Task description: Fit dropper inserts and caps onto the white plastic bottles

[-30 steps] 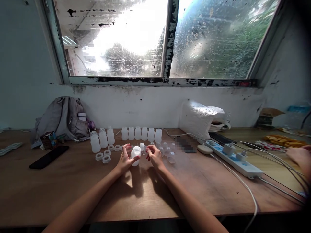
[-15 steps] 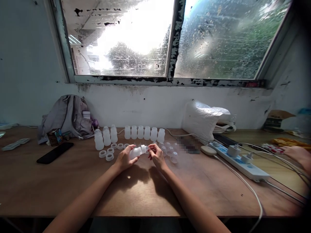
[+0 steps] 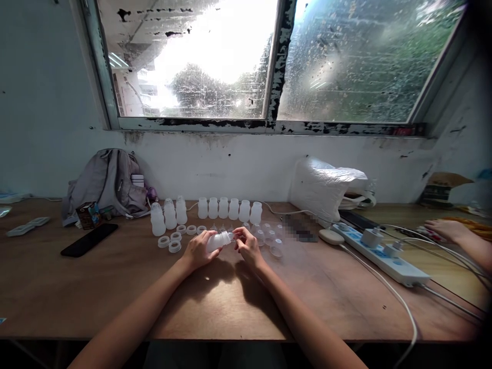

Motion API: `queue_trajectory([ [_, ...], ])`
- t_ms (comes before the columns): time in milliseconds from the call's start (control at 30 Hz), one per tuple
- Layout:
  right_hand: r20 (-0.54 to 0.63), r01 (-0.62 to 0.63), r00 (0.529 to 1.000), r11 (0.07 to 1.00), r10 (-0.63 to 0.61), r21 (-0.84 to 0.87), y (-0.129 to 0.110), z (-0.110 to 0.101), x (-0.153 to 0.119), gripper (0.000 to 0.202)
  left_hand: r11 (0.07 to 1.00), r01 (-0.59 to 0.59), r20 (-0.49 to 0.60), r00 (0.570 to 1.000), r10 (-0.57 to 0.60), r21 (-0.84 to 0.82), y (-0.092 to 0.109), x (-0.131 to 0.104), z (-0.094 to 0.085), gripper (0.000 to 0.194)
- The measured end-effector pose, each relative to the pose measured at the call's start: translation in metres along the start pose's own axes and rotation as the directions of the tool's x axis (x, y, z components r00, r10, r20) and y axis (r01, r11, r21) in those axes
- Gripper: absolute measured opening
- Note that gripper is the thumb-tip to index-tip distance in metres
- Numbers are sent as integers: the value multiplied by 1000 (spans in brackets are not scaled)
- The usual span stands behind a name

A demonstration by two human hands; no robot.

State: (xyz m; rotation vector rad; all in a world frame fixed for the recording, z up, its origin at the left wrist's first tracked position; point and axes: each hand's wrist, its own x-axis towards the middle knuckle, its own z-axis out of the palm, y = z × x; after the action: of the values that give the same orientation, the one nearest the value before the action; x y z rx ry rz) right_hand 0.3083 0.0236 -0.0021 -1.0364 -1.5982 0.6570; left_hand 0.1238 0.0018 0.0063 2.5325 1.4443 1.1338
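Note:
My left hand is wrapped round a frosted white bottle, tilted with its neck to the right. At the neck, the fingers of my right hand pinch a small clear piece, perhaps a nipple. Behind them stands a row of several open bottles. Three capped bottles are upright to the left. Several white rings lie left of my left hand. Several clear domed caps rest right of my right hand, and small clear nipples are partly hidden behind the held bottle.
A backpack, small box and black phone are at left. At right are a white bag, round white device, power strip with cables, and another person's hand.
My hands stay around the bottle, with slight finger movement at its neck. The other person's hand at the right has moved left and slightly up. The view has shifted a little.

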Motion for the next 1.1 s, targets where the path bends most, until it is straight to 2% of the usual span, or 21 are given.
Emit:
queue_trajectory([
  [433, 52, 9, 999, 998, -6, -57, -3, -4, 1, 16, 990, -97, -36, 994, 101, 106, -3, 0, -1, 43],
  [767, 92, 0, 996, 995, 10, -101, -6, -6, 1, 21, 985, -120, -33, 992, 125, 121, -5, 1, -3, 42],
  [1100, 117, -48, 991, 983, 69, -178, -4, -7, 2, 45, 973, -201, -10, 979, 204, 110, -6, 1, -4, 42],
])
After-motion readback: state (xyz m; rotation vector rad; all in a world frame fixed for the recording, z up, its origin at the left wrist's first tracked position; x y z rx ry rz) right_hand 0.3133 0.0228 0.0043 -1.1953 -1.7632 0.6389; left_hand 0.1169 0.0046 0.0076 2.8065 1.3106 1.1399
